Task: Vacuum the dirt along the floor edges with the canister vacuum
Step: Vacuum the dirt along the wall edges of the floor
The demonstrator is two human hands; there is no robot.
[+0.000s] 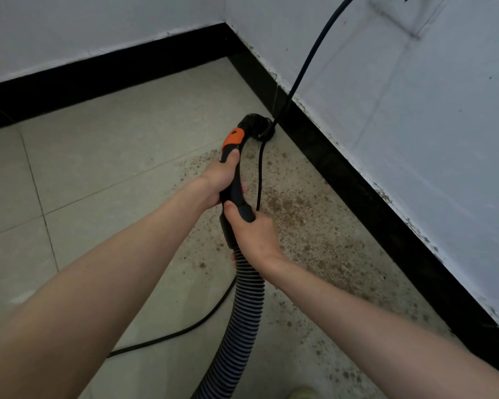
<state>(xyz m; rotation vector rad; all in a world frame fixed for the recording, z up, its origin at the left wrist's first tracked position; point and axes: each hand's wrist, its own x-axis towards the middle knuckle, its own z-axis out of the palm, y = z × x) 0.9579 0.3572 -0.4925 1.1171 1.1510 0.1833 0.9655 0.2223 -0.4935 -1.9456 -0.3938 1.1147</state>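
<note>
Two hands on one vacuum handle (234,180), seen from above.

1. Left hand (219,180): wrapped round the upper part of the black handle, thumb lying along it just below the orange patch (233,138). Fingertips hidden behind the handle.
2. Right hand (254,234): gripping the lower end of the handle where it joins the ribbed hose (242,321), thumb on top; the remaining fingers curl underneath, out of sight.
3. Hose: grey and black ribbing, running down from the handle and cut off by the bottom edge. The canister itself is out of frame.
4. Nozzle end (258,125): dark, set against the floor close to the black skirting (366,197) of the right-hand wall; its shape is hard to make out against the dark skirting.
5. Power cord (308,59): black, coming down from the top edge past the wall, crossing the nozzle end, then passing behind the right hand. A further stretch of cord (185,329) lies on the tiled floor (98,168), partly hidden by the left forearm.
6. Dirt (300,226): brown specks scattered along the floor beside the right skirting, thickest near the hands.
7. Pale object (303,393) at the bottom edge, cropped; cannot tell what it is.
</note>
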